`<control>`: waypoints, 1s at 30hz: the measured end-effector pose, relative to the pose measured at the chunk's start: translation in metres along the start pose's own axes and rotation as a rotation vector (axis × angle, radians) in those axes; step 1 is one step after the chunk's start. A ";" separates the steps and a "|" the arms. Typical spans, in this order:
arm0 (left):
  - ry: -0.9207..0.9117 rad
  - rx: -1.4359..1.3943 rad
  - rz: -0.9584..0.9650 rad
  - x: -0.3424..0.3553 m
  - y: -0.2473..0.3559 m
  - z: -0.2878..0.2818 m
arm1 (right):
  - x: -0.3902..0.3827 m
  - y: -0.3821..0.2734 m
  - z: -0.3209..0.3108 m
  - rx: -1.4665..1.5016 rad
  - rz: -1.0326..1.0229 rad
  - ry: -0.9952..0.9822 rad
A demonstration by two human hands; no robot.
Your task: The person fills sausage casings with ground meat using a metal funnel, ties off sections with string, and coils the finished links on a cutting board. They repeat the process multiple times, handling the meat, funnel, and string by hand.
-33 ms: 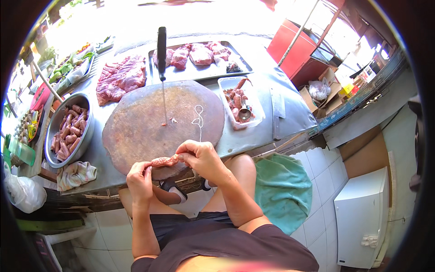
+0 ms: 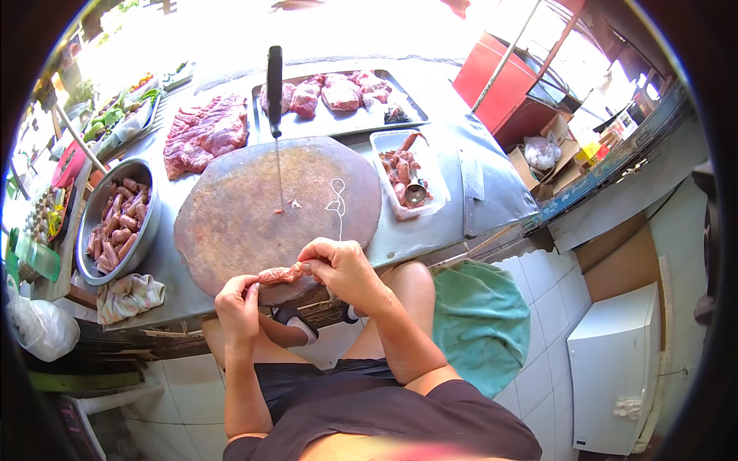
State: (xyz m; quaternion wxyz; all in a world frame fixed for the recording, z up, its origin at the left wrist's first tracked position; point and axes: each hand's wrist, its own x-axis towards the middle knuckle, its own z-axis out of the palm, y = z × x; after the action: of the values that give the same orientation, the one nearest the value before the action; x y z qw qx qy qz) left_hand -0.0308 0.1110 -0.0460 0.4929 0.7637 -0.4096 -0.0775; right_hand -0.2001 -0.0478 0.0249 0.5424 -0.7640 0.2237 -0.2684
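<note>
A short, pinkish raw sausage (image 2: 278, 275) is stretched between my hands over the near edge of a round wooden chopping block (image 2: 254, 192). Its left end is pinched between the thumb and fingers of my left hand (image 2: 240, 307). The fingers of my right hand (image 2: 342, 269) are closed on its other end. White string (image 2: 336, 201) lies in loops on the block and runs down to my right hand. Toward the far side a knife (image 2: 274, 96) with a black handle stands upright, its tip at the block by small meat scraps.
At left, a metal bowl (image 2: 152, 230) holds several sausages beside a cloth (image 2: 131, 298). A meat slab (image 2: 206, 132) and a tray (image 2: 415, 117) of meat pieces lie behind the block. Right of it are a plastic container (image 2: 437, 196) with meat and a spoon, and a cleaver (image 2: 470, 188).
</note>
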 end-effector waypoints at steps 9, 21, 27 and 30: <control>-0.072 -0.190 -0.262 -0.011 0.005 -0.015 | -0.001 -0.016 0.024 -0.029 -0.401 -0.003; -0.021 -0.531 -0.359 -0.022 -0.011 -0.029 | 0.030 -0.028 0.054 -0.211 -0.606 -0.017; -0.063 -0.971 -0.474 -0.026 -0.001 -0.022 | 0.022 -0.021 0.078 -0.192 -0.599 -0.087; -0.078 -1.064 -0.492 -0.026 0.003 -0.015 | 0.012 -0.009 0.080 -0.213 -0.461 -0.109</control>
State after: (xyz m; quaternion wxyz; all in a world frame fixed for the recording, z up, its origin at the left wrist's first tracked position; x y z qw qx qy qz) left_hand -0.0414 0.1395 -0.0435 0.7604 0.4806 -0.1431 -0.4127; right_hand -0.1383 0.0044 0.0141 0.3945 -0.8611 0.0410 -0.3182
